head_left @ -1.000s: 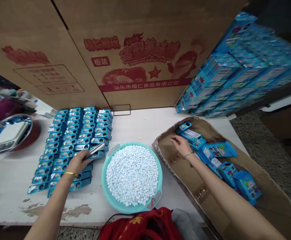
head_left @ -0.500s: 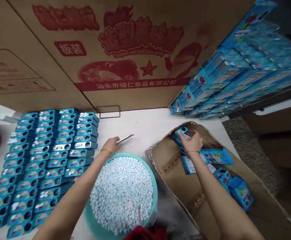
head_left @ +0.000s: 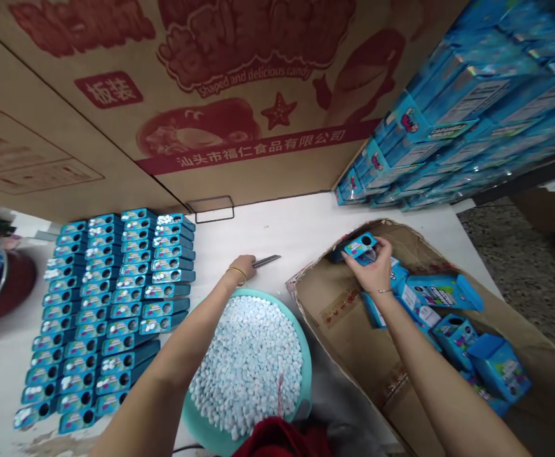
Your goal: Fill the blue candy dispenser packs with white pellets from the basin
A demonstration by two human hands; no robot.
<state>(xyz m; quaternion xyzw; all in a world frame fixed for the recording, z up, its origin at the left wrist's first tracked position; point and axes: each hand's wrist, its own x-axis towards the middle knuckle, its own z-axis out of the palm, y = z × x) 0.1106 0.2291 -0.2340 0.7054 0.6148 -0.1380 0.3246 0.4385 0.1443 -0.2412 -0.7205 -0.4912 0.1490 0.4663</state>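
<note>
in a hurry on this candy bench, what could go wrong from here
The left hand grips a thin metal blade just above the teal basin of white candies, so it could flick some out. The left forearm passes close to the blue candy cases and could knock them.

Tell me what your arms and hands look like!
Both arms are bare, with no sleeves or gloves. The left hand wears a shiny gold bangle at the wrist. The right hand wears a thin metal bracelet at the wrist.
</note>
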